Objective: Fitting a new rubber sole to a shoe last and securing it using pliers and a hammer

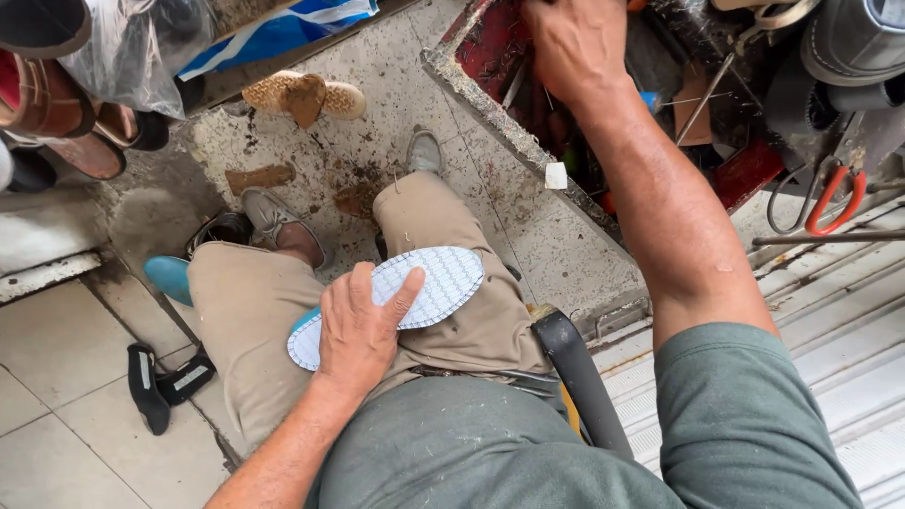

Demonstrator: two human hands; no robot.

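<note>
My left hand [358, 325] presses flat, fingers spread, on the white insole [443, 283] lying across my lap; my right hand [575, 42] reaches into the red toolbox [490, 42], its grip unclear.

The insole [415, 287] looks like matt, finely patterned fabric — the trousers [255, 311] plain beige cloth; the scissors [830, 203] have glossy orange plastic handles — floor [377, 113] rough, stained concrete.

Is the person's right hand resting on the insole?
No: the left hand presses the insole on the lap; the right hand reaches into the toolbox.
</note>
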